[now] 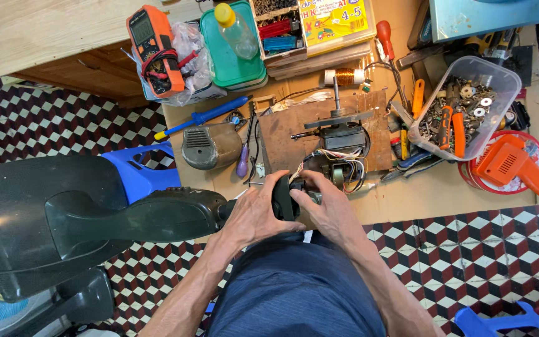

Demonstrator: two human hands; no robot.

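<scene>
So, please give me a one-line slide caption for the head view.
Both hands, left and right, grip a black part on a dark fan stand beside a cluttered workbench.

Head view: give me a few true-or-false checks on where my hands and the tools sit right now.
1. Both hands grip a small black part at the end of the dark fan stand. True: left hand and right hand close on the black part beside the fan stand.
2. The orange multimeter lies on the floor. False: the multimeter rests at the bench's far left.
3. The clear tub holds screws and washers. True: clear tub.
4. The blue screwdriver is in the right hand. False: the blue screwdriver lies on the bench, untouched.
</scene>
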